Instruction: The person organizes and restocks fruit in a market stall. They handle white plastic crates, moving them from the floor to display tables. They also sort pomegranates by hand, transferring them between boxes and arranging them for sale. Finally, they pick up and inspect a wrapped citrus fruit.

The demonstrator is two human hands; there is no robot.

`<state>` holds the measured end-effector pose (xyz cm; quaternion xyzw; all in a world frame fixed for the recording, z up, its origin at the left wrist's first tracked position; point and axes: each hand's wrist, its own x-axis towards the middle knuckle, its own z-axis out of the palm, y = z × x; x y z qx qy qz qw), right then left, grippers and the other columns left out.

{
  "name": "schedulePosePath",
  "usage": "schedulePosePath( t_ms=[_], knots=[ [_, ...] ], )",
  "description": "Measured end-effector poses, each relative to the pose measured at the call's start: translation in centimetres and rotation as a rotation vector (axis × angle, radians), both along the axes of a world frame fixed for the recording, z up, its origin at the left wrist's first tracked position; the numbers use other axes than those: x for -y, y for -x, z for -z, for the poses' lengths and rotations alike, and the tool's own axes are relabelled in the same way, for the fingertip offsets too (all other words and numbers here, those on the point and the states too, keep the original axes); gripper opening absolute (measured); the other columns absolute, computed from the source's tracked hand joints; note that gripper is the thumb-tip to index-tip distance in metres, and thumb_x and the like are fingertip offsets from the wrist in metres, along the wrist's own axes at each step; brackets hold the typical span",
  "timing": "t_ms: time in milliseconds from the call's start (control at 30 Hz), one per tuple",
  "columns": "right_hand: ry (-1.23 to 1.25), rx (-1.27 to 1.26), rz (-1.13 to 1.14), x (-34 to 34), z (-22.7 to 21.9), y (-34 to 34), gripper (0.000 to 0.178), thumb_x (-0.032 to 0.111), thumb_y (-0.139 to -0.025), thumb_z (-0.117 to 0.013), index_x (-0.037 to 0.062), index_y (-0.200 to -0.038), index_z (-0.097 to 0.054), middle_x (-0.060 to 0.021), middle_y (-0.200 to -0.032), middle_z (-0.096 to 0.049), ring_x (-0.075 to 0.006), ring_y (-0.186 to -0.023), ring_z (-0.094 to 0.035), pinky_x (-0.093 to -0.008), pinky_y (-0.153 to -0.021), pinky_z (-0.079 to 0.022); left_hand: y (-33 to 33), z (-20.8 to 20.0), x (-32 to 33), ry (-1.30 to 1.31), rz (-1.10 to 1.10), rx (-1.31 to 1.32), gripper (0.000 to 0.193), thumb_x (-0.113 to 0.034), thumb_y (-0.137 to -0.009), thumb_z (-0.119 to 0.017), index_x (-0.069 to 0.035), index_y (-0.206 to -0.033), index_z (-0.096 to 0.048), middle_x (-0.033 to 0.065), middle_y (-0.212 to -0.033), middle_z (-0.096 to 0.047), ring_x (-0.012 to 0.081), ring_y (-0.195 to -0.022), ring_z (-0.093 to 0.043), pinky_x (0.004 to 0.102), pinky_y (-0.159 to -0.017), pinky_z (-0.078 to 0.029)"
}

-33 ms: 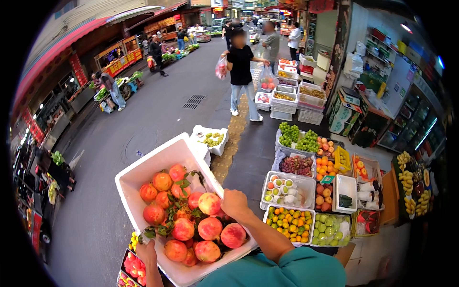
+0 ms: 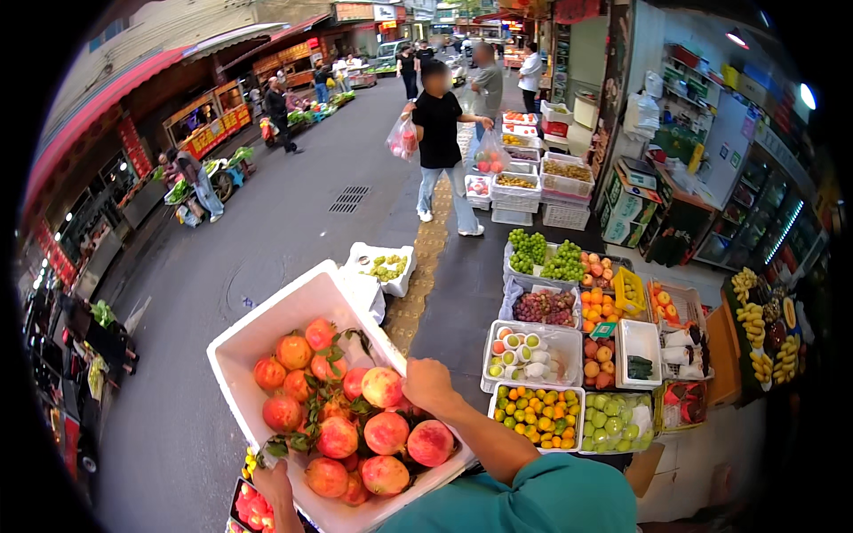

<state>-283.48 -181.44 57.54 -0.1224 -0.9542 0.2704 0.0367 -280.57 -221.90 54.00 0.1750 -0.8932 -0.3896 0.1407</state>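
I carry a white foam box [image 2: 238, 355], tilted in front of my body. Pomegranates [image 2: 338, 437], red and orange with green leaves among them, fill its lower part. My right hand [image 2: 428, 384] is closed over the rim on the right side. On the near left corner, my left hand [image 2: 273, 484] grips the box, its fingers partly hidden by the wall and leaves. Below that hand, part of a crate of red fruit [image 2: 253, 508] shows.
To the right stand crates of small oranges [image 2: 538, 416], green fruit [image 2: 615, 422] and grapes [image 2: 546, 306]. A white box of grapes [image 2: 404, 266] sits ahead. A person in black [image 2: 440, 133] with two fruit bags stands on the street, beside stacked crates [image 2: 566, 213].
The box and both hands appear slightly further left in the picture, still gripping. The person in black has shifted a little, with the bags swinging lower.
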Motion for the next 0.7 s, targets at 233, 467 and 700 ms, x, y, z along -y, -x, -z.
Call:
schedulePosePath(
  t_ms=[233, 467, 700],
  knots=[
    [-0.002, -0.008, -0.055, 1.2, 0.7, 1.3, 0.029, 0.026, -0.084, -0.072, 0.0001, -0.097, -0.072, -0.0226, -0.083, -0.073, -0.0407, -0.077, -0.073, -0.0516, -0.072, -0.058, -1.0, -1.6, 0.7, -0.013, -0.006, 0.044, 0.029, -0.01, -0.073, -0.071, 0.009, -0.094, -0.071, 0.0218, -0.088, -0.075, 0.0343, -0.079, -0.071, 0.0437, -0.076, -0.054],
    [-0.011, -0.021, 0.0, 0.2, 0.8, 1.9, 0.031, 0.028, -0.084, -0.072, -0.0008, -0.096, -0.07, -0.025, -0.083, -0.072, -0.0426, -0.078, -0.072, -0.0523, -0.074, -0.058, 1.9, -0.4, 0.6, 0.001, -0.007, 0.026, 0.03, -0.012, -0.074, -0.073, 0.005, -0.098, -0.072, 0.0181, -0.088, -0.075, 0.0336, -0.081, -0.071, 0.0419, -0.078, -0.054],
    [-0.006, 0.007, 0.126, -5.2, 1.1, 7.3, 0.033, 0.029, -0.084, -0.075, -0.0021, -0.093, -0.069, -0.0268, -0.083, -0.071, -0.0443, -0.08, -0.072, -0.0522, -0.075, -0.058, 11.4, -1.2, -5.9, 0.088, 0.064, 0.072, 0.031, -0.016, -0.074, -0.074, 0.004, -0.097, -0.073, 0.0232, -0.084, -0.074, 0.0386, -0.079, -0.072, 0.0455, -0.077, -0.055]
  ],
)
